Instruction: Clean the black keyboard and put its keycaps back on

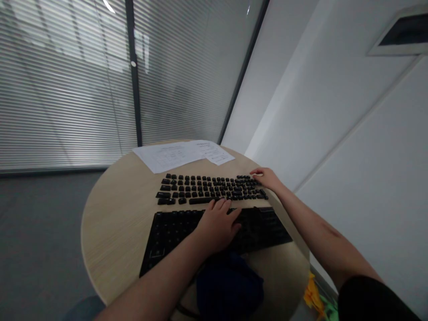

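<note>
Loose black keycaps (200, 188) lie on the round table in keyboard-like rows, with a long space bar (201, 200) along the near edge. Closer to me rests a black keyboard base (177, 229), its key positions looking bare on the left part. My left hand (217, 225) is over the middle of the base, palm down with fingers spread, fingertips close to the lowest row of keycaps. At the far right corner of the rows is my right hand (265, 178), fingers stretched out beside the keycaps; whether it touches one is too small to tell.
Printed paper sheets (177, 154) lie at the back of the wooden table (110, 214). A dark blue cloth-like item (230, 287) sits at the near edge, below my left hand. A white wall (361, 147) rises close on the right. Blinds (67, 98) stand behind.
</note>
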The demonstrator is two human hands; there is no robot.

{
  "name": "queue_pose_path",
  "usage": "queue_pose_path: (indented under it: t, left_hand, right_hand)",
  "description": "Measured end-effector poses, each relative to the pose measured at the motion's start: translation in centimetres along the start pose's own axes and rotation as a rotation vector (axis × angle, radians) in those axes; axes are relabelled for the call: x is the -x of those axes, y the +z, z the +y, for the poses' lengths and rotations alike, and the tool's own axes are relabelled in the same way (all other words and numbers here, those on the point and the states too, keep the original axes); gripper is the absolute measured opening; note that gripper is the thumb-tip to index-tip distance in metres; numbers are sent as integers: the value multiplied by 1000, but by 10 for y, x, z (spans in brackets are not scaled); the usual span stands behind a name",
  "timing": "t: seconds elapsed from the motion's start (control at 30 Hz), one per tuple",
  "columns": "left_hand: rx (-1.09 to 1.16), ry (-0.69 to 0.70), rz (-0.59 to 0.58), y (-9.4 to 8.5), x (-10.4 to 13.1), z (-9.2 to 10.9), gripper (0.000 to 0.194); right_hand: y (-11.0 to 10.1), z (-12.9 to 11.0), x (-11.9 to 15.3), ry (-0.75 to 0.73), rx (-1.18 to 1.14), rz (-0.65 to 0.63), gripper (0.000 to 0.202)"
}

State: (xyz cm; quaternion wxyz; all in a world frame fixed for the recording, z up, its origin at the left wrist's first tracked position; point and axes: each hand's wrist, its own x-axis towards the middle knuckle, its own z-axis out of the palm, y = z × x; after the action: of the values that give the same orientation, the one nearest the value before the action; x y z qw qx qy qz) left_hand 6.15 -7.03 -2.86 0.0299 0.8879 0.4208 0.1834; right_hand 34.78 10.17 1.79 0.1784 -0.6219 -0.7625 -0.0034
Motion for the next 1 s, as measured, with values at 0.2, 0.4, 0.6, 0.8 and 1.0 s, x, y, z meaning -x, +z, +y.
queue_pose_path:
  t: [0.2,0.4,0.6,0.8,1.0]
  left_hand:
    - [26,-46,-63,10,-1,-2,55]
    - [36,-51,-55,12,-1,-3,58]
    - [44,-64,-142,9,-1,-5,65]
    - [63,-49,-154,11,0,-5,70]
    - [58,-43,-125,12,0,-5,69]
  right_hand:
    - [25,-10,-49,13,170,-78,26]
    - [42,-16,-69,-4,257,-165,29]
    - [48,-16,-70,5,284,-203,30]
    - [47,-18,-72,7,278,-236,31]
    - [43,-34,-71,-11,240,-233,21]
